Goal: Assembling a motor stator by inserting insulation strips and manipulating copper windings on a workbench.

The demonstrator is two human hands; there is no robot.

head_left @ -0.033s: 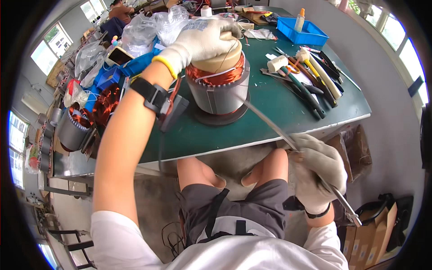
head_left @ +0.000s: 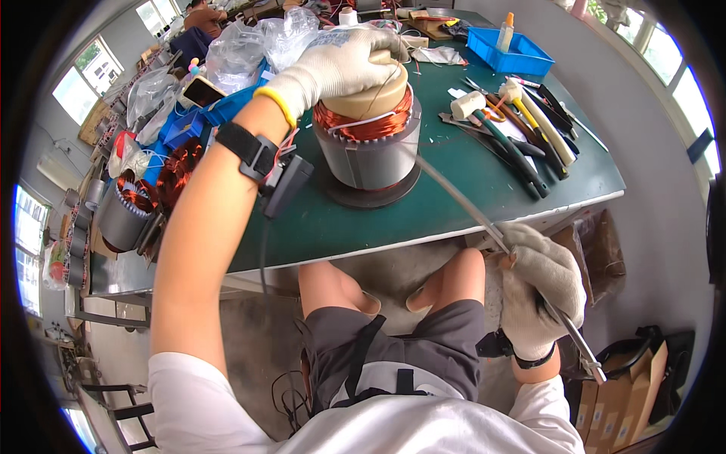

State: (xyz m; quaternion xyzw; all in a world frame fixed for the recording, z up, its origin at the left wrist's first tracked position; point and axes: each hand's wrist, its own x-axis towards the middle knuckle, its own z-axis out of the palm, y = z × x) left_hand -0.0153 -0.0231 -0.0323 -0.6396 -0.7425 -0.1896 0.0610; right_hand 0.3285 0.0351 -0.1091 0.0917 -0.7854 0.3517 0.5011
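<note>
Workbench (head_left: 333, 231): green top, pale front edge, hand tools at its right side. On it, near the middle of the front edge, stands a wound motor stator (head_left: 363, 163), upright, grey-walled, on a dark round base (head_left: 370, 203). Copper windings (head_left: 382, 126) rise above the stator's toothed rim and encircle a beige cylinder (head_left: 363, 104), which projects above them. A second stator (head_left: 121, 223), also with copper wire, is at the left end of the bench. Blue tray (head_left: 510, 62): far right part of the bench, well apart from the stator.

Metal bar (head_left: 461, 200): long, narrow, slanting from the stator's right side down past the front edge. Its far end is blurred; contact with the stator cannot be told.

Right gloved hand (head_left: 541, 284): beyond the front edge, fingers curled together around the bar, whose near end extends below the wrist. Left gloved hand (head_left: 344, 64): on top of the beige cylinder, fingers bent over it; whether they pinch it or only rest there cannot be told.

Smaller items: a white-headed mallet (head_left: 469, 104) lies among the tools, right of the stator; an orange-capped bottle (head_left: 505, 36) stands in the tray.
</note>
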